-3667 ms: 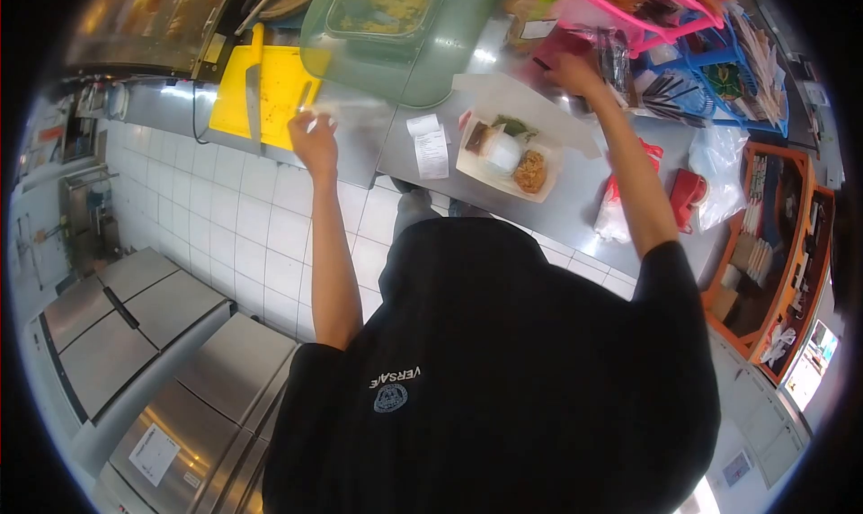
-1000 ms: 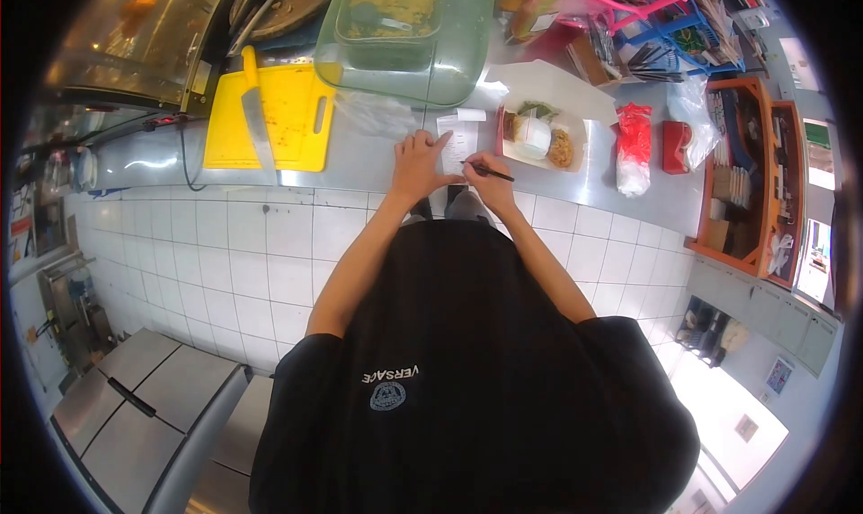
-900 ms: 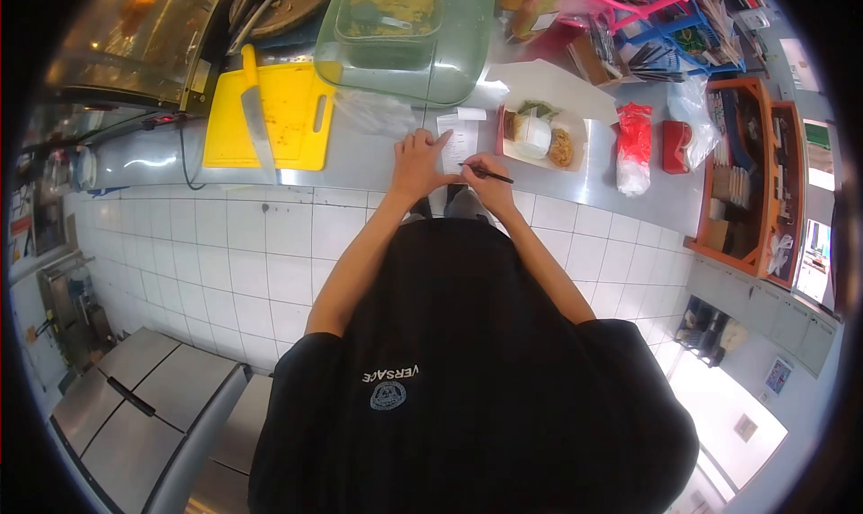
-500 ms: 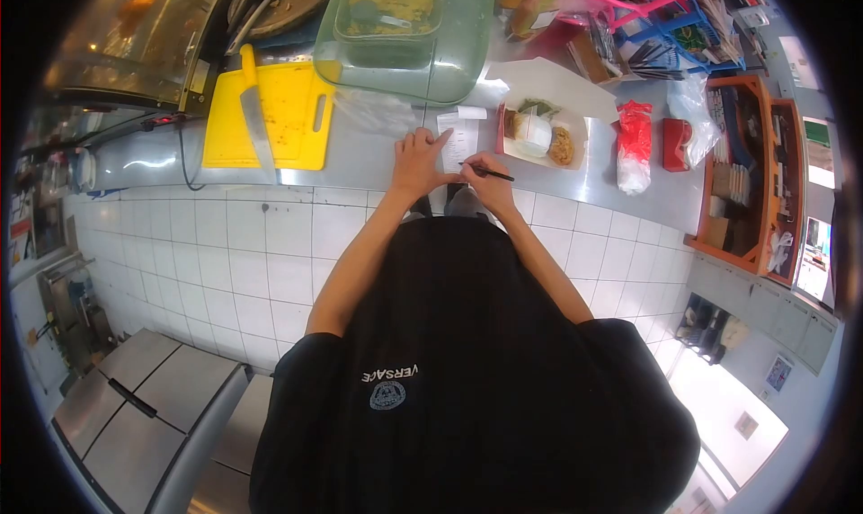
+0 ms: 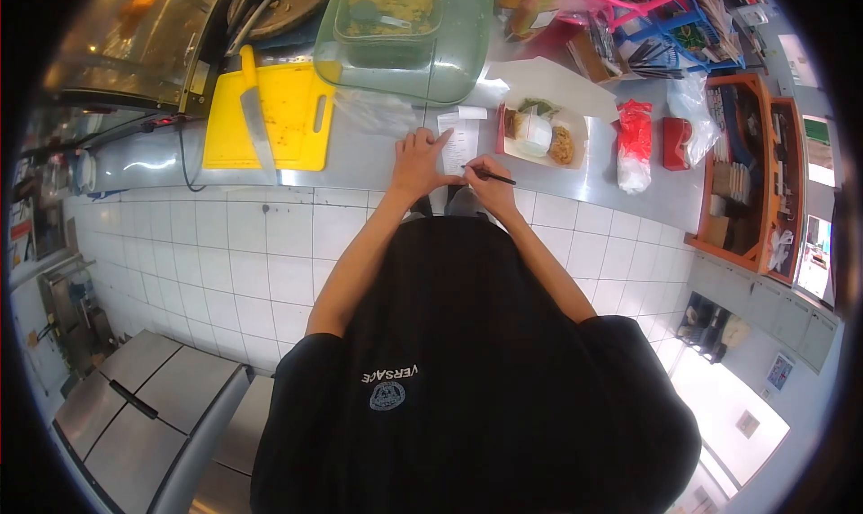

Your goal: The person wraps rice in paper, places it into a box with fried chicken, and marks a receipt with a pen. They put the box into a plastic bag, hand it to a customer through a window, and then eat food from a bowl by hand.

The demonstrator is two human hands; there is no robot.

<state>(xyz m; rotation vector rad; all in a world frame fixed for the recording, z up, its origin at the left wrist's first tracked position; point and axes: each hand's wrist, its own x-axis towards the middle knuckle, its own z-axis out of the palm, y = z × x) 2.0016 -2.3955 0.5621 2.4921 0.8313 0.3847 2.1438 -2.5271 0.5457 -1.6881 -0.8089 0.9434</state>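
A narrow white paper slip (image 5: 460, 145) with printed lines lies near the front edge of the steel counter. My left hand (image 5: 418, 165) rests on its left side, fingers apart, with the index fingertip and thumb on the paper. A black pen (image 5: 500, 177) is pinched in my right hand (image 5: 489, 188), its tip on the lower part of the slip. To the right sits an open food box (image 5: 580, 91) holding a white wrapped item (image 5: 533, 134), green leaves and a brown fried piece (image 5: 562, 145).
On the left, a knife (image 5: 255, 118) lies on a yellow cutting board (image 5: 216, 141). A green lidded container (image 5: 458, 64) stands behind the slip. Further right are a red and white packet (image 5: 634, 150), a red box (image 5: 674, 145) and an orange shelf (image 5: 760, 177).
My right hand and the pen have shifted very slightly over the lower part of the slip. My left hand has stayed in place.
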